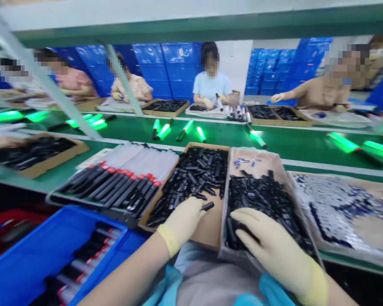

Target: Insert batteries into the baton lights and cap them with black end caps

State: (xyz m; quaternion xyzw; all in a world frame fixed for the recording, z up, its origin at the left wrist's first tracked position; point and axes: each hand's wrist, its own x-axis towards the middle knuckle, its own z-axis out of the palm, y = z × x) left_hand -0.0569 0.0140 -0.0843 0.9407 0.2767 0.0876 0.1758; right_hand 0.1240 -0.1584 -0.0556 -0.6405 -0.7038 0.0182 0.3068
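Fingers of the gloved left hand [183,219] are closed in a pinch on one small black piece [208,206]; it protrudes to the right from between thumb and forefinger, over the bare floor of a cardboard tray [210,231]. Loose black pieces [194,172] cover the tray's far and left portions, just beyond the fingertips. Fingers of the gloved right hand [271,238] are bent, thumb apart from forefinger, and reach into dark parts [258,195] heaped in the adjoining lined tray [268,158]. Whether they grip a part cannot be determined (black lies against black there, and the glove covers some of it). Concealed: the inner end of the pinched piece. Cut off: a blue bin [41,242], at the left and lower edges, its contents blurred.
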